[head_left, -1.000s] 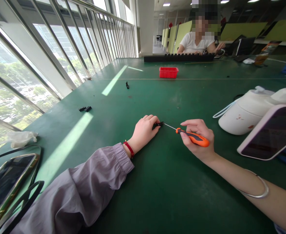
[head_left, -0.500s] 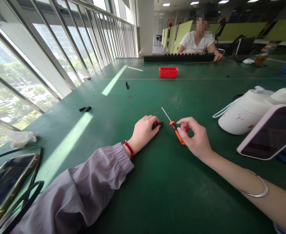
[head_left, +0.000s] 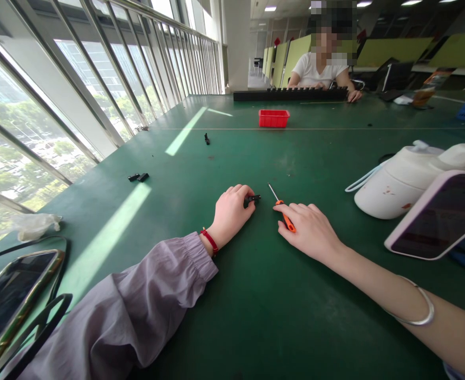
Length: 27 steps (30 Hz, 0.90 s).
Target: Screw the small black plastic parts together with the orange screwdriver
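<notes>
My left hand (head_left: pixel 233 207) rests on the green table with its fingers closed round a small black piece (head_left: pixel 252 199). One end of that piece sticks out past the fingertips; the rest is covered, so its kind is not clear. To the right is a screwdriver (head_left: pixel 288 224) with an orange and black handle and a thin metal shaft pointing away from me. My right hand (head_left: pixel 309 227) is palm down over the handle, index finger across it and thumb at its near side. The shaft tip is apart from the black piece.
Small black parts (head_left: pixel 139 177) lie to the left, another (head_left: pixel 207 139) farther back. A red bin (head_left: pixel 274 119) stands beyond. At right are a white bottle (head_left: pixel 392 184) and a propped phone (head_left: pixel 440 214); another phone (head_left: pixel 14 295) lies left. A person (head_left: pixel 321 68) sits opposite behind a long black strip (head_left: pixel 290 95).
My right hand has turned palm down over the screwdriver's handle. The screwdriver has shifted slightly nearer and its tip moved right. My left hand has tilted the black piece and drawn it slightly left.
</notes>
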Each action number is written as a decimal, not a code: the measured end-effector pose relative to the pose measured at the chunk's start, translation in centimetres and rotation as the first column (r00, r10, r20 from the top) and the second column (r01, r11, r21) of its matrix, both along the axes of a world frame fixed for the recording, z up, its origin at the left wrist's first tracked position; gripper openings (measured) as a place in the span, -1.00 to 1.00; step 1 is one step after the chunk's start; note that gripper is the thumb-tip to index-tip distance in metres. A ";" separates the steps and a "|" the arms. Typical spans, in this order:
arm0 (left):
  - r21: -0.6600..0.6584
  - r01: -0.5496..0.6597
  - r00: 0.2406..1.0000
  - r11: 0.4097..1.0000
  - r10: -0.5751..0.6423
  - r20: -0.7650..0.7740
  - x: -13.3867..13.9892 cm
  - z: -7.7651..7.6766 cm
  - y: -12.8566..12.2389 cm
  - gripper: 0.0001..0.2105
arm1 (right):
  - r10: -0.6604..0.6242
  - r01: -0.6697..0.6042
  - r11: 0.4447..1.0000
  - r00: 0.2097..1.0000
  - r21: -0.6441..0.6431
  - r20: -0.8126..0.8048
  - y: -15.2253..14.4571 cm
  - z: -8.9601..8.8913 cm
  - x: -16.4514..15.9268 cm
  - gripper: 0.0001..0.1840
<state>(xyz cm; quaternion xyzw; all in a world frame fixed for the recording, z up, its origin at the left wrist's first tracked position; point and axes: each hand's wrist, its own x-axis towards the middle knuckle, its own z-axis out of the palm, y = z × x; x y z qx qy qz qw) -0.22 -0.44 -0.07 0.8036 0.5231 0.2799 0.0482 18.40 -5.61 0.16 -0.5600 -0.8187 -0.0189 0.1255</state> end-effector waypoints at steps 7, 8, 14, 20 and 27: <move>-0.223 0.039 0.933 0.974 0.044 0.357 -0.6 -0.4 1.1 -0.90 | -0.018 0.025 1.000 0.880 0.009 -0.474 0.0 -0.3 0.4 -0.57; -0.247 0.060 0.916 0.967 0.045 0.398 -0.7 -0.4 1.3 -0.88 | -0.001 0.022 0.999 0.862 0.036 -0.506 -0.1 -0.3 0.4 -0.56; -0.249 0.110 0.899 0.962 0.011 0.438 -0.8 -0.7 1.6 -0.87 | 0.163 -0.027 0.975 0.766 0.223 -0.622 -0.5 -0.1 0.5 -0.88; -0.238 0.104 0.923 0.966 -0.004 0.386 -0.8 -0.5 1.4 -0.88 | 0.220 -0.007 0.956 0.676 0.293 -0.703 -0.6 0.2 0.5 -0.93; -0.145 0.085 0.980 0.986 -0.056 0.193 -0.7 -0.3 1.1 -0.93 | 0.275 -0.003 0.931 0.661 0.364 -0.698 -1.1 0.1 0.6 -0.94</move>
